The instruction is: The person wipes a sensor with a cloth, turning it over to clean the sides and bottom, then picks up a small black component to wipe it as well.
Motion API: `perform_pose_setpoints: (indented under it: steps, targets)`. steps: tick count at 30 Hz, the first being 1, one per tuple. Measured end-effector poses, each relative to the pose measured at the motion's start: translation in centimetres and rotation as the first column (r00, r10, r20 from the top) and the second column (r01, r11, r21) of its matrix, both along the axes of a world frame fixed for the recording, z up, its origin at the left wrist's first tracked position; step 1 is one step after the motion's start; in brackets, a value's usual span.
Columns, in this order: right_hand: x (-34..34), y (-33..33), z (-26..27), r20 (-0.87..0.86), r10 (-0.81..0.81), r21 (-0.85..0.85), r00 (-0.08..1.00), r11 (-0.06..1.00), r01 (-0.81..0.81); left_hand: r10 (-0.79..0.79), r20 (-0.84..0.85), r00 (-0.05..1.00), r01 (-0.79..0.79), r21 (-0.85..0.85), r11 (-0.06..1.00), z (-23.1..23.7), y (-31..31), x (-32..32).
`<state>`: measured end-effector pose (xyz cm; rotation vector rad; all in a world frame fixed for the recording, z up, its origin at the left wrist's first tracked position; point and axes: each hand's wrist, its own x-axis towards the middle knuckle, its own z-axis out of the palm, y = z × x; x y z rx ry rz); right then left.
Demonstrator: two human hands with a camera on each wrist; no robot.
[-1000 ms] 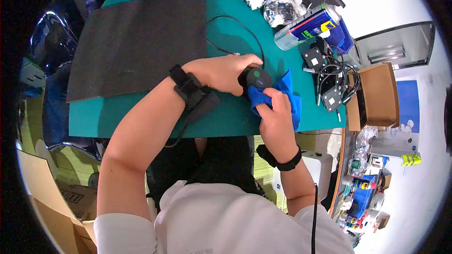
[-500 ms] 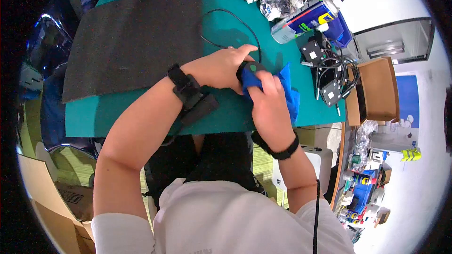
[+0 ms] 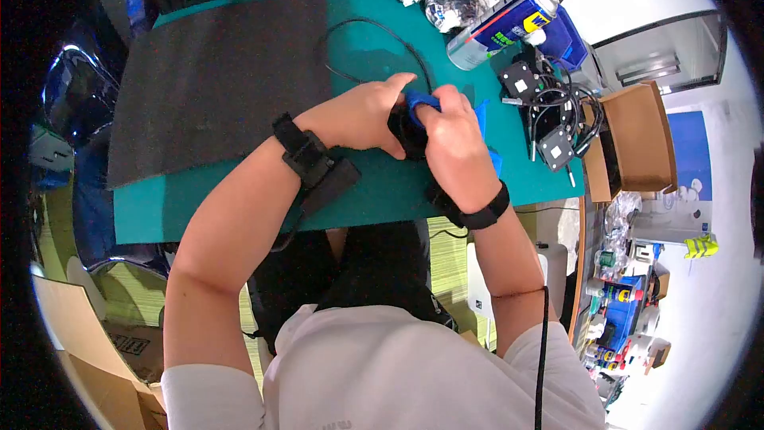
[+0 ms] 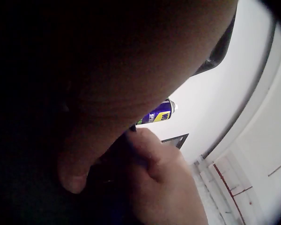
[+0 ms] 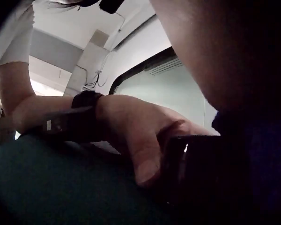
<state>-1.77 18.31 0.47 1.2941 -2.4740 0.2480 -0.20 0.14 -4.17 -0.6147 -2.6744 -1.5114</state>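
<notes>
A black round device (image 3: 410, 134) stands on the green table, mostly covered by the hands. The left hand (image 3: 360, 117) grips its left side; in the right wrist view that hand's thumb lies along the glossy dark wall of the device (image 5: 196, 164). Over the top, the right hand (image 3: 460, 147) pinches a blue cloth (image 3: 422, 103) against the device, and more cloth hangs out to the right beneath the hand. In the left wrist view the right hand (image 4: 161, 180) is close beyond the left fingers. The device's top is hidden.
A dark foam mat (image 3: 223, 84) lies on the left. A black cable (image 3: 390, 30) curves behind the hands. Toward the back right are a spray can (image 3: 503, 28), wrapped bundles (image 3: 450, 0) and black parts with cables (image 3: 555, 147). An open cardboard box (image 3: 643, 139) stands at the right.
The right hand and cloth have moved from the device's near right side up over its top, covering the green mark. The left hand still grips the device.
</notes>
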Motion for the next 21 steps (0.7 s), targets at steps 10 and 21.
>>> perform_pose_setpoints:
  steps: [10, 21]
  targets:
    - [7.2, 5.3, 1.7, 0.301, 0.048, -0.120, 0.952, 0.993, -0.012, -0.041, -0.027, 0.999, 0.042, 0.032, 0.999, 0.0, -0.1, -0.1]
    - [4.7, 7.3, 1.4, 0.766, 0.218, -0.626, 0.605, 0.471, 0.622, -0.076, -0.020, 0.997, 0.076, 0.012, 0.997, 0.2, -0.2, -0.1]
